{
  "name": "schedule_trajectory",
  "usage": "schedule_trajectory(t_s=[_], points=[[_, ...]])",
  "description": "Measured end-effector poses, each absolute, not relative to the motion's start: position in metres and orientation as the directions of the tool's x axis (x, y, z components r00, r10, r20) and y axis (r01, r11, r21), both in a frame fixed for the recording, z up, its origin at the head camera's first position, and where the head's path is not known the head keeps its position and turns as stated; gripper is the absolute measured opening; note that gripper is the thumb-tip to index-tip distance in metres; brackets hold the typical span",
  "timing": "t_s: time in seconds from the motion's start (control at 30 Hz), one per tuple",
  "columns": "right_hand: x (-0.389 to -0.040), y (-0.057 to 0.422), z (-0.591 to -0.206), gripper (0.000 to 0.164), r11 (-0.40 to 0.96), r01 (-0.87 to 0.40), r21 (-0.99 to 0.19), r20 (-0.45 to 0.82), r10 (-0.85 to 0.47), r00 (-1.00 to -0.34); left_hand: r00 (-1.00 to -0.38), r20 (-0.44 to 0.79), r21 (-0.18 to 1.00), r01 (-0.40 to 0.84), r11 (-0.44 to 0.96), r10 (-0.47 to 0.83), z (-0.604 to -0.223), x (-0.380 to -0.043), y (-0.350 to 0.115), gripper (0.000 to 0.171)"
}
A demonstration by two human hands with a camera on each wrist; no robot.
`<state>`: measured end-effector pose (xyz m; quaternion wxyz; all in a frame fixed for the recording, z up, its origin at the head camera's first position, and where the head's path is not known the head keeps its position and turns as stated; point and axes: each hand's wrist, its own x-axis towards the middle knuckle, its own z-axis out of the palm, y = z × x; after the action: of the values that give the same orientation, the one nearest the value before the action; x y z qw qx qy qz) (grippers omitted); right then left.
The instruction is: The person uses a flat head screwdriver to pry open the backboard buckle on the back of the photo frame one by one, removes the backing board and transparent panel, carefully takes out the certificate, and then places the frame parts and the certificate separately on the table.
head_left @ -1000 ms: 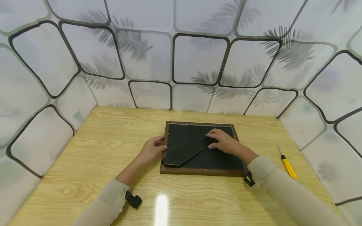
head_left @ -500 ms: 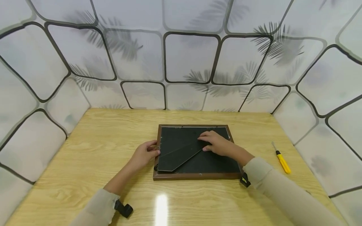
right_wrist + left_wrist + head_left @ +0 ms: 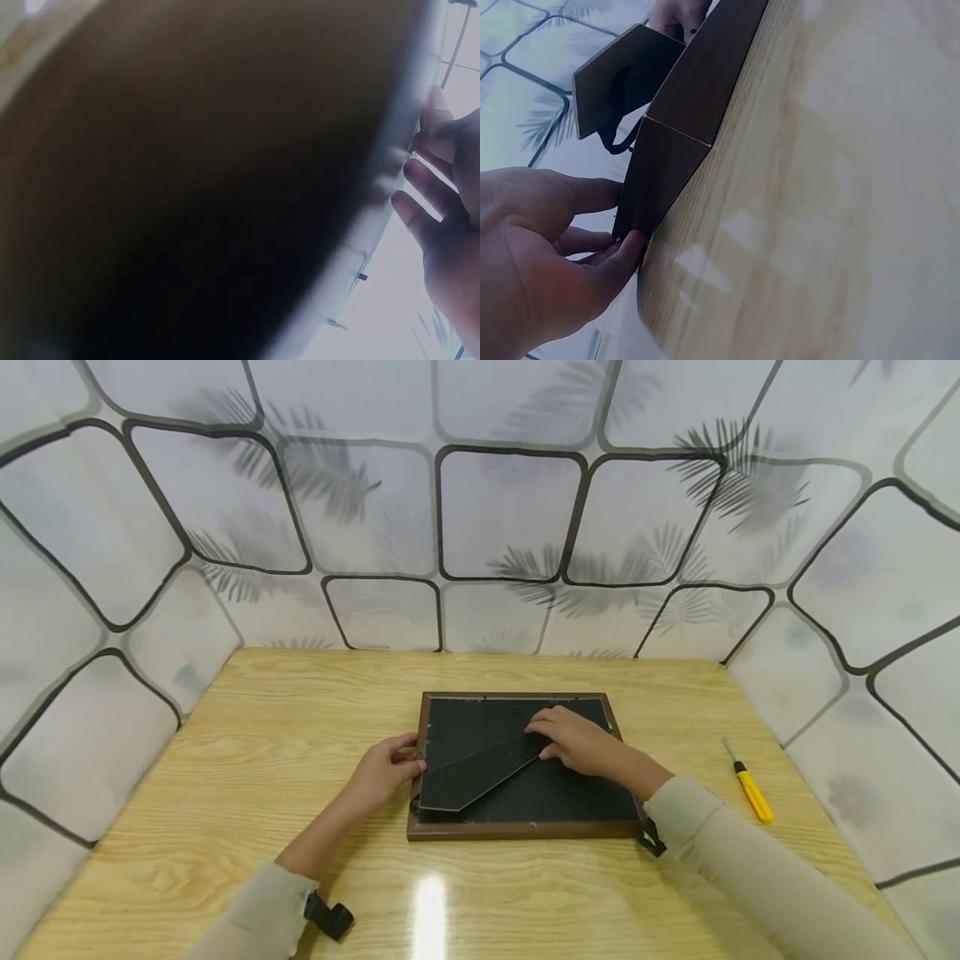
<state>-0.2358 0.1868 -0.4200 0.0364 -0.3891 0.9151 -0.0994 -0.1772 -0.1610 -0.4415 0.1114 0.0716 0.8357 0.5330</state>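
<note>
Picture frame (image 3: 540,795), back up on wooden table (image 3: 337,693); left hand (image 3: 381,772) grips its left edge, right hand (image 3: 581,743) pinches the stand (image 3: 468,779). Left wrist view: stand raised, black strap (image 3: 616,149) looped beside it. Head view only: yellow screwdriver (image 3: 753,793).

Gap between frame (image 3: 540,795) and screwdriver (image 3: 747,782)

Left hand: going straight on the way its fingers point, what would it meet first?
The brown frame, at its left edge. The left hand seems to touch it with its fingertips, so the way on looks blocked.
</note>
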Motion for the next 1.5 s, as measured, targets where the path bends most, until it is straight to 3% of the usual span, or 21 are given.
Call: schedule_trajectory(t_s=[0.5, 0.9, 1.2, 1.5], points=[[-0.236, 0.186, -0.416, 0.04, 0.646, -0.753, -0.126, 0.047, -0.755, -0.654, -0.97, -0.11, 0.898, -0.004, 0.439, 0.217, -0.443, -0.175, -0.16, 0.056], [-0.242, 0.184, -0.405, 0.033, 0.624, -0.781, 0.008, 0.098, -0.778, -0.62, -0.975, -0.091, 0.908, 0.002, 0.42, 0.202, -0.443, -0.178, -0.157, 0.052], [-0.24, 0.195, -0.407, 0.037, 0.664, -0.747, -0.03, 0.024, -0.747, -0.665, -0.976, -0.096, 0.91, -0.007, 0.414, 0.196, -0.445, -0.179, -0.157, 0.055], [-0.237, 0.215, -0.409, 0.037, 0.662, -0.749, -0.006, 0.088, -0.746, -0.66, -0.978, -0.098, 0.907, -0.013, 0.42, 0.182, -0.443, -0.176, -0.159, 0.056]])
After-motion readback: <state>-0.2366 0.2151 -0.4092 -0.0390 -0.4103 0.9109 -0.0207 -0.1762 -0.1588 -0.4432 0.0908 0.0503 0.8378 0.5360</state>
